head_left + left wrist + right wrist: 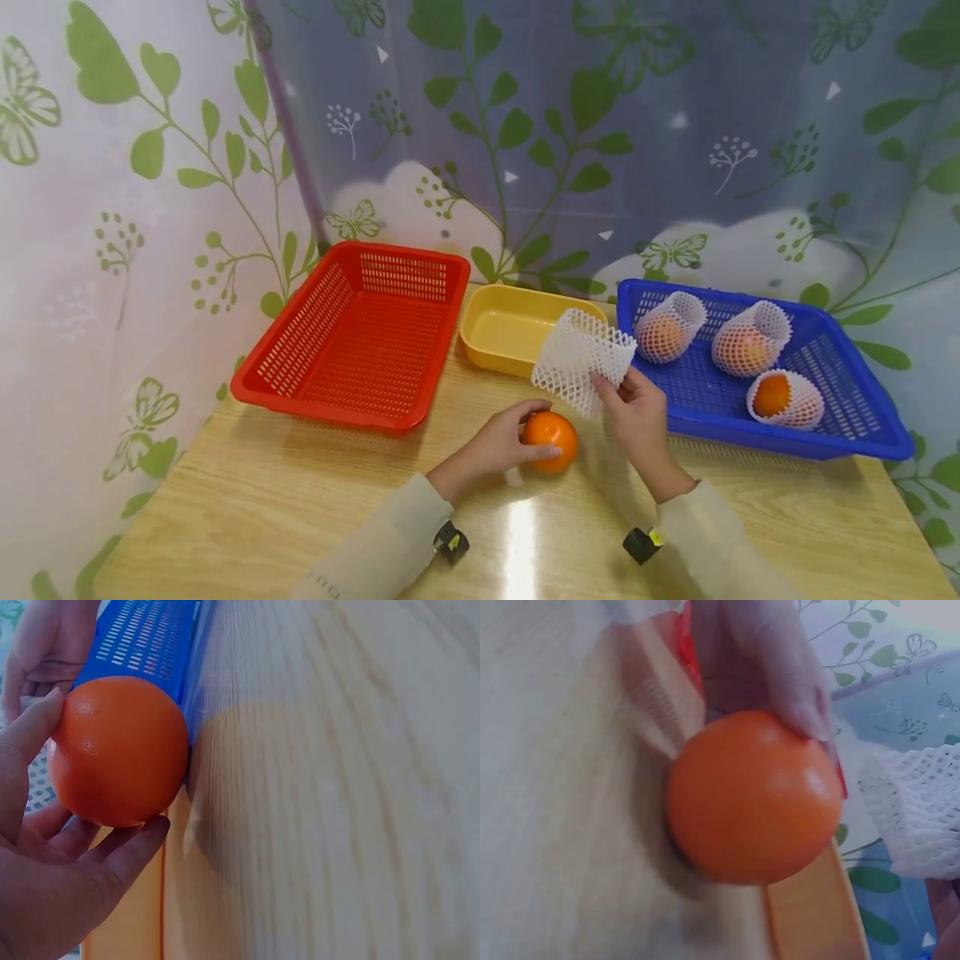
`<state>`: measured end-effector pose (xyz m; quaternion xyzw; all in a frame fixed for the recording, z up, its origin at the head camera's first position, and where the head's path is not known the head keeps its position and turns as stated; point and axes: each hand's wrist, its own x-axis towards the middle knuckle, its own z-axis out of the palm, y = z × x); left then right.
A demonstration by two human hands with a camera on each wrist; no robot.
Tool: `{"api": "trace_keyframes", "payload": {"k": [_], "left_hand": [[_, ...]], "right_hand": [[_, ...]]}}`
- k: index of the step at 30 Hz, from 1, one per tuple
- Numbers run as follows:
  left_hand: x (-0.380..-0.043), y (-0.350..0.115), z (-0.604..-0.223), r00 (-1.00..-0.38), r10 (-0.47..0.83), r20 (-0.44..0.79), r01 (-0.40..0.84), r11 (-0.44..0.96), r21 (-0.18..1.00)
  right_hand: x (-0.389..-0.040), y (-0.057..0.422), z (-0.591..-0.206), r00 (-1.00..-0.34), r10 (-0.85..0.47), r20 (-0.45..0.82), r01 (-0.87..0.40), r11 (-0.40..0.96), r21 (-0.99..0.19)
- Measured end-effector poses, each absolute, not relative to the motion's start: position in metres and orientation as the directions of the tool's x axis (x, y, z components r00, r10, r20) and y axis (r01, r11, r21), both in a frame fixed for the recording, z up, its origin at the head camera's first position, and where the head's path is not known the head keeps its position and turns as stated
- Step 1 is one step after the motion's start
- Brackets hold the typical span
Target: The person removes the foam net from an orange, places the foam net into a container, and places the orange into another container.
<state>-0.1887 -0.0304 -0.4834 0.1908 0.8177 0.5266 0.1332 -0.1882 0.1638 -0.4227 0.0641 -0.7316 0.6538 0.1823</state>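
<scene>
My left hand (pixel 495 440) grips an orange (pixel 552 442) low over the table, thumb on the near side and fingers around the far side. In the left wrist view the orange (pixel 120 750) sits between thumb and fingertips. To its right, my right hand (pixel 637 417) pinches a white foam net sleeve (pixel 581 358) by its lower edge. The sleeve hangs flattened, with no fruit in it, and overlaps the yellow tray in the head view. The right wrist view shows the foam net sleeve (pixel 922 806) beside the orange (pixel 754 799).
A red basket (pixel 442 358) stands at the left and a yellow tray (pixel 487 360) behind the hands. In the blue basket (pixel 862 392) at the right lie several fruits in foam nets (pixel 752 340). A patterned curtain (pixel 480 125) hangs behind the table (pixel 300 500).
</scene>
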Motion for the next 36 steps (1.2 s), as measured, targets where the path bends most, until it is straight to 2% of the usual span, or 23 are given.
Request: {"api": "trace_keyframes", "payload": {"k": [8, 15, 23, 27, 33, 36], "left_hand": [[-0.187, -0.031, -0.483, -0.888, 0.459, -0.002, 0.194, 0.379, 0.905], [-0.186, -0.03, -0.482, -0.88, 0.476, 0.01, 0.223, 0.393, 0.892], [-0.185, -0.03, -0.481, -0.878, 0.479, 0.0, 0.217, 0.398, 0.892], [-0.184, -0.03, -0.482, -0.876, 0.482, 0.0, 0.221, 0.401, 0.889], [-0.184, -0.03, -0.482, -0.879, 0.476, -0.003, 0.217, 0.408, 0.887], [-0.185, -0.03, -0.482, -0.878, 0.479, -0.001, 0.222, 0.409, 0.885]], "right_hand": [[-0.21, 0.162, -0.418, -0.924, 0.133, 0.359, -0.339, 0.15, -0.929], [-0.228, 0.164, -0.403, -0.93, 0.095, 0.354, -0.324, 0.237, -0.916], [-0.254, 0.164, -0.399, -0.979, 0.044, 0.199, -0.17, 0.359, -0.918], [-0.267, 0.163, -0.399, -0.989, 0.05, 0.139, -0.102, 0.453, -0.886], [-0.285, 0.161, -0.398, -0.999, 0.043, 0.032, -0.007, 0.489, -0.872], [-0.292, 0.162, -0.398, -1.0, 0.025, -0.018, 0.029, 0.548, -0.836]]}}
